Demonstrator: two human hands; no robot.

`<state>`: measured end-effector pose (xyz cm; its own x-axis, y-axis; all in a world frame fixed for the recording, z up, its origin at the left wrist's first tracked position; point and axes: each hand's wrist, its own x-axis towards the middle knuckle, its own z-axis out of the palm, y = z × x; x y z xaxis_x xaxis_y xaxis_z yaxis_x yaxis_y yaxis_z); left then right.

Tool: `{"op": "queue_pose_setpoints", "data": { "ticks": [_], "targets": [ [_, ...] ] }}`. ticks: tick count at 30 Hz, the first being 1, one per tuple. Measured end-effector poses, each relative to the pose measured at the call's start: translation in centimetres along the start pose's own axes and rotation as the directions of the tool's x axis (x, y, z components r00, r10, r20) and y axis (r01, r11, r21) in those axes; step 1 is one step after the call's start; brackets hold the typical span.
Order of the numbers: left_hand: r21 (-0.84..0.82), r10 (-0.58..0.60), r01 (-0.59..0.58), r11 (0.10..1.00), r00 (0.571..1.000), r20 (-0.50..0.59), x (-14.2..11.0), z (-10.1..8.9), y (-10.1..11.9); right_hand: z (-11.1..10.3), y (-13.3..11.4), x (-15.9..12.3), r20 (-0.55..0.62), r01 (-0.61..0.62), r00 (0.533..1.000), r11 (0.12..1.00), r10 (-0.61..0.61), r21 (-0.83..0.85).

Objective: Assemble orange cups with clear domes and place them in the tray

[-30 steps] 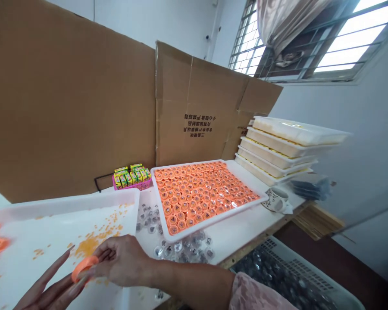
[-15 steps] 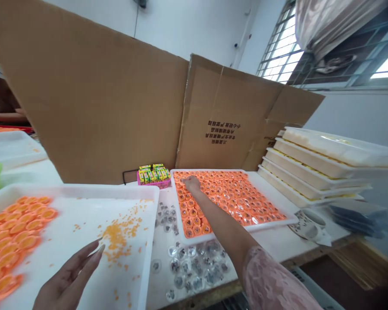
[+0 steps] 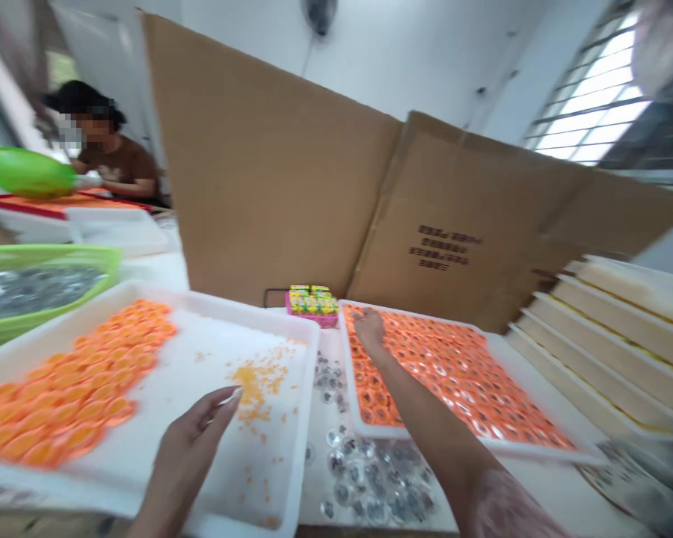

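You have one right hand point(image 3: 370, 326) at the filled tray's point(image 3: 381, 432) ten-o'clock corner, apparently placing among orange pieces point(image 3: 437, 366) (grip indistinct), which calls for gentle release, and one left hand point(image 3: 191, 441), eight o'clock, pinch closure indistinguishable.
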<state>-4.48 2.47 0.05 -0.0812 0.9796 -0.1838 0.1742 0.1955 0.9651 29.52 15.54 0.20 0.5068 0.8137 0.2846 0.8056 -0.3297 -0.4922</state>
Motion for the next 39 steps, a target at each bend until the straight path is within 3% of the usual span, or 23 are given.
{"op": "queue_pose_setpoints", "data": {
  "ticks": [3, 5, 7, 9, 12, 14, 17, 20, 26, 30, 34, 36, 39],
  "targets": [
    [-0.079, 0.102, -0.100, 0.992, 0.995, 0.017, -0.1, 0.2, 0.2, 0.6, -4.8, -1.2, -0.032, 0.212, 0.977, 0.966, -0.210, 0.146],
    [-0.115, 0.122, -0.127, 0.985, 0.991, -0.051, 0.0, 0.2, 0.1, 2.1, -9.3, -2.8, 0.041, 0.382, 0.913, 0.884, -0.407, 0.271],
    [-0.160, 0.116, -0.141, 0.977, 0.981, -0.153, -0.1, 0.1, 0.0, 4.2, -14.2, -5.6, 0.157, 0.519, 0.772, 0.754, -0.616, 0.403],
    [-0.189, 0.127, -0.176, 0.966, 0.962, -0.242, -0.5, -0.1, 0.0, 6.6, -18.7, -9.1, 0.267, 0.591, 0.575, 0.618, -0.774, 0.519],
    [-0.206, 0.190, -0.265, 0.942, 0.927, -0.323, -1.1, -0.3, 0.0, 10.1, -23.6, -14.4, 0.362, 0.614, 0.318, 0.481, -0.876, 0.626],
    [-0.231, 0.225, -0.322, 0.918, 0.903, -0.366, -1.3, -0.5, 0.1, 12.0, -25.3, -17.0, 0.388, 0.616, 0.213, 0.432, -0.897, 0.659],
    [-0.268, 0.247, -0.384, 0.883, 0.868, -0.431, -1.4, -0.6, 0.2, 13.8, -26.4, -19.2, 0.420, 0.634, 0.131, 0.402, -0.898, 0.661],
    [-0.280, 0.261, -0.420, 0.863, 0.847, -0.463, -1.4, -0.7, 0.1, 14.7, -26.8, -20.2, 0.456, 0.663, 0.112, 0.408, -0.883, 0.627],
    [-0.282, 0.265, -0.429, 0.858, 0.841, -0.473, -1.1, -0.7, -0.1, 14.1, -26.5, -20.0, 0.477, 0.653, 0.149, 0.448, -0.866, 0.610],
    [-0.301, 0.214, -0.417, 0.858, 0.822, -0.528, -0.5, -0.7, -0.7, 10.5, -24.3, -17.6, 0.447, 0.638, 0.153, 0.433, -0.881, 0.637],
    [-0.321, 0.110, -0.364, 0.874, 0.793, -0.599, 0.0, -1.1, -1.2, 4.7, -20.8, -15.3, 0.327, 0.559, 0.249, 0.411, -0.912, 0.720],
    [-0.332, 0.098, -0.333, 0.882, 0.821, -0.563, 0.1, -1.3, -1.1, 2.1, -18.9, -14.8, 0.323, 0.504, 0.290, 0.431, -0.901, 0.749],
    [-0.421, 0.108, -0.239, 0.875, 0.944, -0.312, -0.1, -1.4, -0.3, -0.6, -16.6, -14.7, 0.369, 0.441, 0.289, 0.465, -0.883, 0.767]
  ]
}}
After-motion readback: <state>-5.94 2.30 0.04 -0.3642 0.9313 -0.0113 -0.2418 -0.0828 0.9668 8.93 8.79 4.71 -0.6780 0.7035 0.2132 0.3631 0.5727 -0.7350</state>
